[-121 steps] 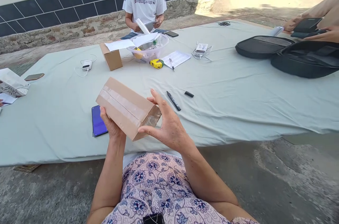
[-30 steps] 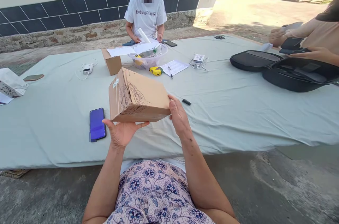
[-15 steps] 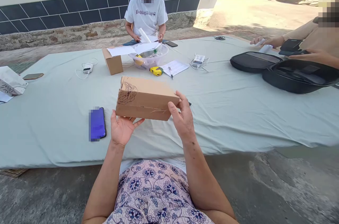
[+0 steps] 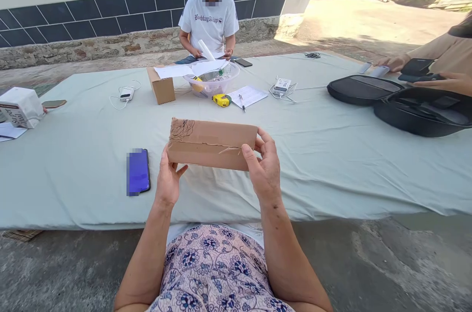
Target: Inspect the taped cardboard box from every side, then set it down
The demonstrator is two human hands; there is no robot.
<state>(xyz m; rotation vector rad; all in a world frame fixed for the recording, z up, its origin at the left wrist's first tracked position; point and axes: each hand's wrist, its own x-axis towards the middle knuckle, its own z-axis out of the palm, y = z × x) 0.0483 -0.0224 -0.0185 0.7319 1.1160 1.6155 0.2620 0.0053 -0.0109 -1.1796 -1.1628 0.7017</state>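
A brown cardboard box (image 4: pixel 212 145) with dark pen scribbles at its upper left corner is held up above the cloth, between both hands. My left hand (image 4: pixel 168 179) grips its left end, the fingers partly hidden behind and beneath it. At the right end, my right hand (image 4: pixel 264 167) has its thumb on the near face and its fingers round the back edge. The near long side, with a seam across it and a scuffed patch, faces me. Left of the box lies a phone (image 4: pixel 138 172) with a blue screen.
A pale cloth (image 4: pixel 332 169) covers the table. Beyond the box are a smaller carton (image 4: pixel 163 91), a plastic basin (image 4: pixel 214 87), a yellow tape measure (image 4: pixel 221 100), paper with a pen (image 4: pixel 242 101) and power banks (image 4: pixel 282 86). An open black case (image 4: pixel 416 110) lies right. Two people sit around.
The box has tipped so its seamed near side shows more and its top less. My right hand has shifted slightly right with its end. The whole view has moved a little.
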